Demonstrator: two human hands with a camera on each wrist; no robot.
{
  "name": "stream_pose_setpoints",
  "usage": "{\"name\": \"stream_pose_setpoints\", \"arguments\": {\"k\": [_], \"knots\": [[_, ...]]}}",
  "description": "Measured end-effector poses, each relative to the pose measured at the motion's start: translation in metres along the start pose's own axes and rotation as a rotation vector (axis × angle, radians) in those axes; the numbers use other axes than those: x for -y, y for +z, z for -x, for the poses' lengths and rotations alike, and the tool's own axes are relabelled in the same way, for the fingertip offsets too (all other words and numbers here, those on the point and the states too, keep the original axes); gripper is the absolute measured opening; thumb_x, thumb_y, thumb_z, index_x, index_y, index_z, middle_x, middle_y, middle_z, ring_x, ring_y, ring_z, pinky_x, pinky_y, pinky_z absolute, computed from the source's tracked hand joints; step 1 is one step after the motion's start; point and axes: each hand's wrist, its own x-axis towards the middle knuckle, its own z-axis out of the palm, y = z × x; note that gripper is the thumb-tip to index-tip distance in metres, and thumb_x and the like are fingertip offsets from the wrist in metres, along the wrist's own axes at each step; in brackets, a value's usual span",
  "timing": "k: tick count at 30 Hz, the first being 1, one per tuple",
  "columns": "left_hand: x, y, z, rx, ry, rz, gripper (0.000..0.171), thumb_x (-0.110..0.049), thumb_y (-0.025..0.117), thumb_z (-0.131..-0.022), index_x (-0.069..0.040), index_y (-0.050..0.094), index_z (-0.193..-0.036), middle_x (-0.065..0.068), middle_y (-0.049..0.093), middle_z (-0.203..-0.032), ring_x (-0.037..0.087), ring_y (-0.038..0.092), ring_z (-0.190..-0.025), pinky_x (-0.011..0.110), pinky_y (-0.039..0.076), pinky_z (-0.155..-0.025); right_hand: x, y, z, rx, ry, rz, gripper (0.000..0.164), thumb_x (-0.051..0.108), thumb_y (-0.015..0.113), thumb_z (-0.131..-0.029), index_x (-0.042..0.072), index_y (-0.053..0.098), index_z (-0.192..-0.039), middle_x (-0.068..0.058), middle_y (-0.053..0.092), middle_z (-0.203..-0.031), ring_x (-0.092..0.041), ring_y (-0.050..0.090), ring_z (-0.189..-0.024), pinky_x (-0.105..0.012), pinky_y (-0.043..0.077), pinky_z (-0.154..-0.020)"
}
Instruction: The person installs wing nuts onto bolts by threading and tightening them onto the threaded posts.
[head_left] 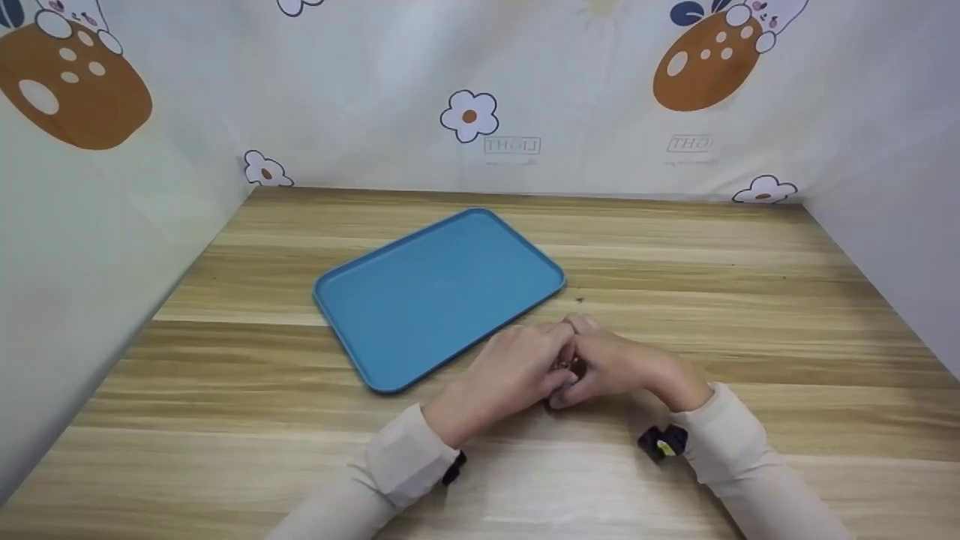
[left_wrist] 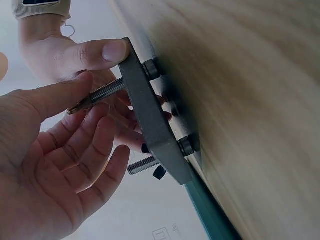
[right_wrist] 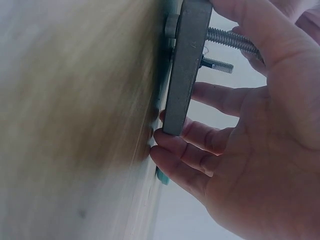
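Both hands meet over the table beside the tray, around a grey metal plate (left_wrist: 150,115) with bolts through it. My right hand (head_left: 615,364) grips the plate, its thumb on one edge and its fingertips around the other end. Thumb and fingers of my left hand (head_left: 514,364) pinch a small brass-coloured piece (left_wrist: 81,105) at the free end of the long threaded bolt (left_wrist: 107,91). A second bolt (left_wrist: 142,165) sticks out farther along the plate, with small black tabs (left_wrist: 159,172) on either side of its base. Bolt heads face the table.
A blue rectangular tray (head_left: 442,292) lies at an angle just beyond the hands, on the wood-grain table (head_left: 712,285). A small dark speck (head_left: 579,300) is near the tray's right corner. A printed curtain (head_left: 375,97) encloses the back and sides.
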Motion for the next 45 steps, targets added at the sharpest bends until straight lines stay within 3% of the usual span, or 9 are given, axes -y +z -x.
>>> {"name": "stream_pose_setpoints", "arguments": {"k": [13,23,35,45], "knots": [[-0.0028,-0.0032,-0.0026,0.042,-0.043,0.003,0.013,-0.026,0.068,-0.084,-0.015,0.061,-0.084,-0.004,0.061,-0.083,0.012,0.058,-0.075,0.027,0.048,-0.064,0.0026,-0.0015,0.0,0.019,-0.003,0.004,0.023,0.036,0.079,-0.07,0.021,0.064,-0.079,-0.003,0.043,-0.106,-0.017,0.036,-0.099,-0.03,0.035,-0.081],[-0.006,-0.0038,-0.0041,0.018,0.008,-0.053,0.007,-0.019,0.067,-0.084,-0.014,0.067,-0.089,-0.003,0.063,-0.084,0.012,0.061,-0.074,0.028,0.048,-0.065,0.0035,-0.0022,0.0006,0.011,0.004,0.009,0.031,0.037,0.08,-0.069,0.022,0.063,-0.089,-0.004,0.042,-0.104,-0.017,0.035,-0.096,-0.029,0.034,-0.078],[-0.004,-0.0064,-0.002,0.062,0.058,-0.003,0.009,-0.014,0.065,-0.085,-0.015,0.066,-0.095,-0.001,0.064,-0.093,0.016,0.062,-0.085,0.029,0.049,-0.073,0.006,-0.0001,-0.0001,0.013,0.006,0.032,0.032,0.04,0.079,-0.069,0.022,0.065,-0.092,-0.005,0.042,-0.108,-0.02,0.037,-0.1,-0.033,0.036,-0.082],[-0.0078,-0.007,-0.0014,0.032,0.013,-0.116,0.017,-0.025,0.066,-0.084,-0.012,0.067,-0.094,0.0,0.067,-0.084,0.015,0.064,-0.076,0.029,0.05,-0.066,0.0057,-0.0014,-0.0003,0.02,0.011,0.013,0.041,0.039,0.079,-0.07,0.021,0.061,-0.102,-0.003,0.042,-0.104,-0.017,0.035,-0.096,-0.028,0.036,-0.077]]}}
